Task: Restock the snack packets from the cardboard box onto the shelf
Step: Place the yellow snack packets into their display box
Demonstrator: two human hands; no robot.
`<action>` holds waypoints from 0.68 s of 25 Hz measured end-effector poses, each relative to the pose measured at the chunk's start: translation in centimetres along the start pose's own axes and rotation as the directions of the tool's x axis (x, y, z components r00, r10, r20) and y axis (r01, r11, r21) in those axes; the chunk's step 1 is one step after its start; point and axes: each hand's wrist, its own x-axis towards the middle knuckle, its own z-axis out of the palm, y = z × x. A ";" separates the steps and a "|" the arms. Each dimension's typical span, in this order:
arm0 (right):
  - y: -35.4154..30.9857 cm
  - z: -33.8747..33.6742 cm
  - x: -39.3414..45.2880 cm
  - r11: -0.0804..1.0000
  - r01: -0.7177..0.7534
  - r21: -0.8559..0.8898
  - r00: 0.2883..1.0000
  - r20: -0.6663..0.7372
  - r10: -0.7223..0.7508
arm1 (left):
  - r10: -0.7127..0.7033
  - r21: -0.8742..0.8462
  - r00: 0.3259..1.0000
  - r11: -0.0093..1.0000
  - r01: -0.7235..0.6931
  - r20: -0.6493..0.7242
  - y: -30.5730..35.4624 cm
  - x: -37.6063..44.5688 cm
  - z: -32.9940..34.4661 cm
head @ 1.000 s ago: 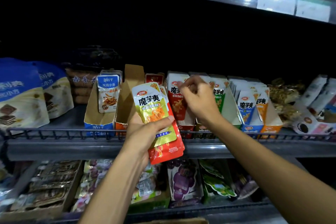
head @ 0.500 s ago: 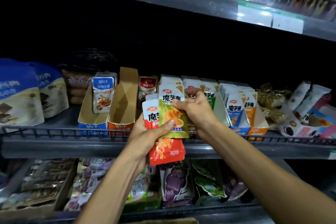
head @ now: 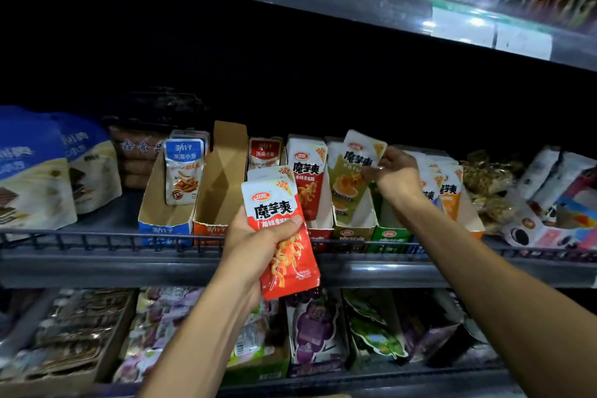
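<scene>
Now:
right hand (head: 395,176): pinches olive konjac packet (head: 350,178), dropping it into olive tray (head: 353,229), shelf (head: 97,263) front edge
left hand (head: 255,244): grips red konjac packets (head: 284,236)
left: red ones unshelved

Two big blue-and-cream pouches printed with chocolate wafers (head: 30,171) stand at the left end of the dark middle rack. At its far right lies a white carton showing sandwich cookies (head: 533,233), with clear bags of brownish snacks (head: 484,178) behind it. White paper price labels (head: 491,32) are stuck along the upper rail. Below, purple grape-print pouches (head: 315,329) sit upright in a tray.
</scene>
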 end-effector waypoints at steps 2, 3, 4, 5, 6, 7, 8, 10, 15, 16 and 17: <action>1.9 0.7 0.1 0.922 0.082 -0.378 0.996 0.014 -0.083 | 0.010 0.000 1.000 1.000 -0.010 0.005 -0.1 0.1 0.1; 2.7 0.9 0.2 0.826 0.101 -0.554 0.992 -0.003 -0.124 | 0.016 0.002 1.000 1.000 -0.016 0.004 -0.1 0.2 0.2; 3.2 1.0 0.2 0.757 0.093 -0.647 0.987 -0.039 -0.154 | 0.026 0.004 1.000 1.000 -0.026 0.000 -0.2 0.3 0.2; 3.2 1.1 -0.1 0.756 0.072 -0.651 0.983 -0.083 -0.164 | 0.037 -0.001 0.999 0.999 -0.037 -0.002 -0.2 0.4 0.2; 2.7 1.2 -0.4 0.808 0.042 -0.588 0.979 -0.135 -0.150 | 0.044 -0.014 0.999 0.999 -0.044 -0.005 -0.1 0.4 0.2; 2.0 1.1 -1.0 0.862 0.029 -0.507 0.974 -0.180 -0.139 | 0.044 -0.028 0.999 0.999 -0.044 -0.004 0.0 0.5 0.2; 1.0 1.0 -1.9 0.890 0.041 -0.454 0.967 -0.208 -0.151 | 0.042 -0.039 0.999 0.998 -0.042 -0.001 0.1 0.5 0.2; -0.8 1.2 -4.2 0.918 0.137 -0.372 0.973 -0.121 -0.194 | 0.040 -0.047 0.999 0.998 -0.040 0.006 0.1 0.5 0.3; -3.6 2.1 -9.4 0.993 0.101 0.059 0.731 0.672 -0.114 | 0.003 -0.143 1.000 0.990 -0.003 0.003 0.1 0.1 1.0; -3.7 2.4 -9.8 0.993 0.109 0.040 0.710 0.697 -0.106 | -0.005 -0.163 1.000 0.987 0.006 0.007 0.1 0.0 1.0; -3.8 2.7 -10.1 0.994 0.105 0.028 0.731 0.676 -0.096 | -0.011 -0.166 1.000 0.986 0.013 0.009 0.1 -0.1 0.9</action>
